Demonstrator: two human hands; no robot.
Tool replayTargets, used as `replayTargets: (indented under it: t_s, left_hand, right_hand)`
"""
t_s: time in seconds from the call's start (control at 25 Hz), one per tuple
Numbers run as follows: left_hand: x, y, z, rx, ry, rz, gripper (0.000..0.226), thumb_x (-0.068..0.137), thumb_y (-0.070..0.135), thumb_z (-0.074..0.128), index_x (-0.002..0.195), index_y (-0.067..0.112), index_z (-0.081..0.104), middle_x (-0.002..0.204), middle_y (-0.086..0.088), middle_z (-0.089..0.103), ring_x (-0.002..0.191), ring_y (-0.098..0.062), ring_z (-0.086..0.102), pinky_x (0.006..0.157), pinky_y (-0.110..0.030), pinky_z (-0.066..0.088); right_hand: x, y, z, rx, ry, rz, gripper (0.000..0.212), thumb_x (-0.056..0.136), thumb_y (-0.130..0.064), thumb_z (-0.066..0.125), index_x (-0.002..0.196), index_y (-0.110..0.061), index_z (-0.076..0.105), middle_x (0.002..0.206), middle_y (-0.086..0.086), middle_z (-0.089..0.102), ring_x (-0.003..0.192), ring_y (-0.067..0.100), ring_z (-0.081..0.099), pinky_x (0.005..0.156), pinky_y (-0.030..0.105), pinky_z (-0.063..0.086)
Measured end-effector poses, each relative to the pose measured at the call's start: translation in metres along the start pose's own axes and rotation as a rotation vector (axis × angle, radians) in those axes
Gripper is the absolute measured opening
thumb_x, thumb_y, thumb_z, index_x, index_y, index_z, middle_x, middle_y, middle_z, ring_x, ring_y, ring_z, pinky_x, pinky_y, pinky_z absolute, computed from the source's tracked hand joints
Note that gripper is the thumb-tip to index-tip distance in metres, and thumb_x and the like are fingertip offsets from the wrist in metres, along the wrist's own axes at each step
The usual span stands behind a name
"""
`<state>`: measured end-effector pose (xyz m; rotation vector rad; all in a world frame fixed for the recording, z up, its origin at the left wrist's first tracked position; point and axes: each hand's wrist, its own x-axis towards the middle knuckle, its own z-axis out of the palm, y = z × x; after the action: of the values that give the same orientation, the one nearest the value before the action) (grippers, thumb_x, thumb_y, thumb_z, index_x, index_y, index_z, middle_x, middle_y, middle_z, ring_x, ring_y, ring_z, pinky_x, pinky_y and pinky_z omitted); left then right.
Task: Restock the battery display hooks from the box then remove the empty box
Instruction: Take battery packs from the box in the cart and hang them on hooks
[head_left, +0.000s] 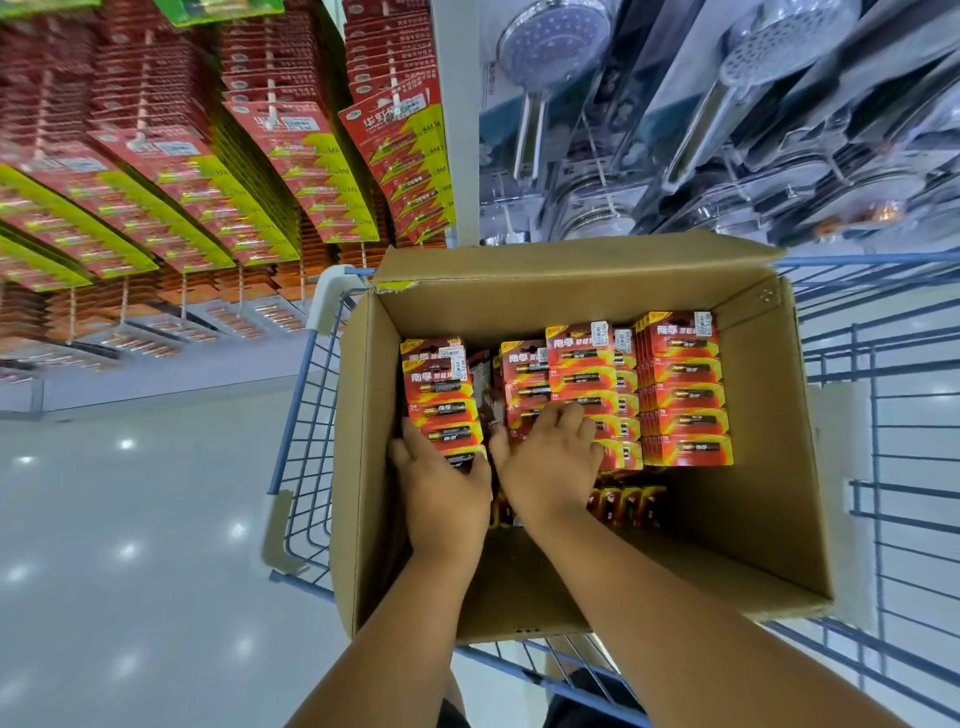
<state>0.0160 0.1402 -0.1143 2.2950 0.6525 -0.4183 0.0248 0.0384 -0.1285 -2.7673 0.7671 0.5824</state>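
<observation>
Box: open cardboard box (769, 415) sits in a blue wire cart (306, 415), flaps up, viewed from above.
Contents: red-and-yellow battery cards stand in rows along the far half of the box; left stack (441, 400), middle stack (576, 374), right stack (685, 389). A few more cards (628, 501) lie lower, toward the near side. Bare cardboard floor shows at the near right.
Left hand: left hand (441, 488) is inside the box at the near end of the left stack; thumb lies on the stack's left edge, fingers curl round the bottom of the cards, gripping them.
Right hand: right hand (550, 457) lies on the lower part of the middle stack, fingers bent over the card faces. Whether it grips a card or only rests there, I cannot tell.
Hands relative: side by side, nearly touching at the thumbs.
Display hooks: at upper left, hooks (137, 130) carry dense rows of hanging battery cards (306, 156), red with yellow corners.
Neighbouring display: packaged shower heads (550, 52) hang at upper right.
Floor: pale glossy floor (130, 545) to the left of the cart.
</observation>
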Motion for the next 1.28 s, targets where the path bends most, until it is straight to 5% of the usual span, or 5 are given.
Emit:
replayTargets:
  t_s: [0.28, 0.44, 0.68, 1.0, 1.28]
  left_hand:
    - [0.005, -0.005, 0.004, 0.014, -0.02, -0.014, 0.094, 0.088, 0.02, 0.083, 0.161, 0.018, 0.024, 0.149, -0.013, 0.041, 0.131, -0.031, 0.055, 0.088, -0.034, 0.055]
    - [0.002, -0.01, 0.003, -0.147, -0.044, 0.003, 0.09, 0.086, 0.02, 0.084, 0.158, 0.024, 0.031, 0.142, -0.004, 0.055, 0.131, -0.023, 0.058, 0.081, -0.018, 0.047]
    - [0.008, -0.018, 0.001, -0.217, -0.038, -0.002, 0.088, 0.084, 0.019, 0.086, 0.154, 0.027, 0.035, 0.139, 0.0, 0.059, 0.13, -0.023, 0.061, 0.099, -0.044, 0.059]
    - [-0.006, -0.011, -0.008, -0.19, -0.057, 0.014, 0.092, 0.083, 0.025, 0.086, 0.156, 0.029, 0.031, 0.141, 0.001, 0.055, 0.13, -0.02, 0.058, 0.094, -0.035, 0.057]
    - [-0.036, 0.017, -0.056, -0.315, -0.142, 0.041, 0.089, 0.085, 0.025, 0.086, 0.149, 0.04, 0.026, 0.124, 0.017, 0.058, 0.111, -0.007, 0.062, 0.071, -0.014, 0.047]
  right_hand:
    - [0.018, 0.015, 0.012, 0.017, 0.105, -0.09, 0.045, 0.093, -0.041, 0.066, 0.13, -0.016, 0.059, 0.126, 0.006, 0.064, 0.12, 0.028, 0.057, 0.098, 0.044, 0.045]
    - [0.015, 0.018, 0.009, -0.068, 0.072, -0.064, 0.069, 0.09, -0.06, 0.065, 0.141, -0.017, 0.046, 0.137, 0.007, 0.053, 0.131, 0.028, 0.049, 0.106, 0.045, 0.04]
    - [0.011, 0.01, 0.006, -0.223, 0.008, -0.055, 0.07, 0.093, -0.059, 0.058, 0.144, -0.015, 0.04, 0.14, 0.011, 0.043, 0.131, 0.03, 0.043, 0.104, 0.047, 0.039]
    - [0.004, 0.028, -0.001, 0.102, 0.091, -0.102, 0.029, 0.095, -0.032, 0.057, 0.11, -0.011, 0.071, 0.118, 0.005, 0.062, 0.107, 0.022, 0.059, 0.079, 0.038, 0.058]
    - [-0.027, 0.015, -0.059, 0.837, 0.129, -0.096, 0.008, 0.1, -0.012, 0.061, 0.1, -0.018, 0.056, 0.118, 0.0, 0.05, 0.096, 0.008, 0.055, 0.07, 0.013, 0.05]
